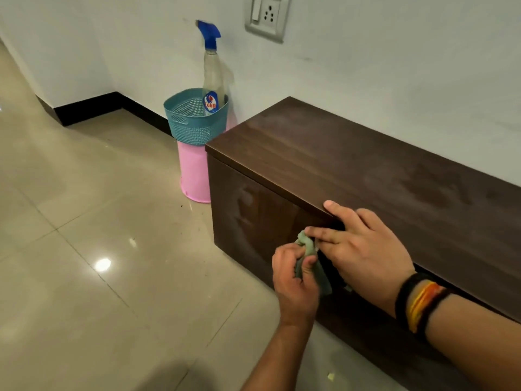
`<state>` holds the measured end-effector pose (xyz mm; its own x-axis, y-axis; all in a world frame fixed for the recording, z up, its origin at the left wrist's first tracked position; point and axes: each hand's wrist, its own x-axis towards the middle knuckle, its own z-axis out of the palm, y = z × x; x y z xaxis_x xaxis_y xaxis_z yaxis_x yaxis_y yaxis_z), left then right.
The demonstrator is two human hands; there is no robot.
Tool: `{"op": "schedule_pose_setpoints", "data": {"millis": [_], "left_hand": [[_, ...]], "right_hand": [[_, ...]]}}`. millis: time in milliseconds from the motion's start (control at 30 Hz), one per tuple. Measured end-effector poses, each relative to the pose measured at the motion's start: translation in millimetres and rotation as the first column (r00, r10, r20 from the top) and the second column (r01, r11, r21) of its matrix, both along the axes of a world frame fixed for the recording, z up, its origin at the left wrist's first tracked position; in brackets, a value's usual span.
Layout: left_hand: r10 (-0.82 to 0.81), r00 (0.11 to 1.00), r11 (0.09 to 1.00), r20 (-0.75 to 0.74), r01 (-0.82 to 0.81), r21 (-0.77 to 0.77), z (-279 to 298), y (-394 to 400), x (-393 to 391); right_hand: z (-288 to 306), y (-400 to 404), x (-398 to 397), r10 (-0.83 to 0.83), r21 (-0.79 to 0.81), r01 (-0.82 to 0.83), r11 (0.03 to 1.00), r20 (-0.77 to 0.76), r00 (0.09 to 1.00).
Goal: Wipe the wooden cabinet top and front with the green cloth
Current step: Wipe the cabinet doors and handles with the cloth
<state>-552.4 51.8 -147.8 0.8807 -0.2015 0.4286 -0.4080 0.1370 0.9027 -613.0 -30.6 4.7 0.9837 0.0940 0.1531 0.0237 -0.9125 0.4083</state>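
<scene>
A low dark wooden cabinet (pixel 352 165) runs along the white wall, its top dusty with smear marks. In front of its front panel my left hand (pixel 296 280) grips a bunched green cloth (pixel 308 249). My right hand (pixel 363 249) reaches over the cabinet's front top edge, fingers spread, fingertips touching the cloth's upper end. Part of the cloth hangs down between both hands, partly hidden by them.
A teal perforated basket (pixel 194 125) holding a spray bottle (pixel 212 71) with a blue trigger sits on a pink bucket (pixel 194 176) just left of the cabinet. A switch and socket plate (pixel 266 16) is on the wall. Glossy beige floor tiles (pixel 98 235) spread to the left.
</scene>
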Motion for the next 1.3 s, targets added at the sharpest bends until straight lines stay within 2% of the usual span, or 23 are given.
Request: {"op": "schedule_pose_setpoints", "data": {"millis": [167,333,533,633,767,833,900,1067,1200,1300], "left_hand": [[-0.034,0.998,0.993,0.049,0.028,0.117,0,6,4],[0.036,0.999,0.989,-0.001,-0.036,0.14,38,-2,6],[0.087,0.995,0.994,0.048,-0.09,0.055,-2,0,-12],[0.048,0.998,0.994,0.038,-0.051,0.096,-14,2,-18],[0.093,0.995,0.992,0.034,-0.096,0.08,-14,2,-9],[0.067,0.998,0.995,0.005,-0.067,0.073,-11,3,-5],[0.018,1.0,0.991,0.005,-0.019,0.131,-7,6,-1],[-0.041,0.996,0.984,0.079,0.027,0.177,15,5,7],[-0.026,0.999,0.993,-0.034,0.03,0.113,29,3,4],[-0.014,0.998,0.997,-0.058,0.019,0.072,25,3,2]], "right_hand": [[-2,0,0,-0.029,-0.004,0.029,1.0,0.001,1.0],[-5,1,1,-0.068,0.064,0.065,0.996,0.058,0.996],[-4,2,1,-0.068,0.07,0.066,0.995,0.031,0.997],[-3,2,2,-0.077,0.091,0.073,0.993,0.044,0.996],[-3,2,1,-0.073,0.07,0.07,0.995,0.051,0.996],[-4,3,1,-0.092,0.078,0.089,0.993,0.036,0.995],[-3,4,2,-0.124,0.093,0.121,0.988,0.024,0.992],[-1,5,3,-0.153,0.117,0.15,0.982,0.019,0.988],[-2,5,2,-0.141,0.113,0.138,0.984,0.022,0.99],[-3,2,2,-0.112,0.081,0.109,0.991,0.032,0.993]]}}
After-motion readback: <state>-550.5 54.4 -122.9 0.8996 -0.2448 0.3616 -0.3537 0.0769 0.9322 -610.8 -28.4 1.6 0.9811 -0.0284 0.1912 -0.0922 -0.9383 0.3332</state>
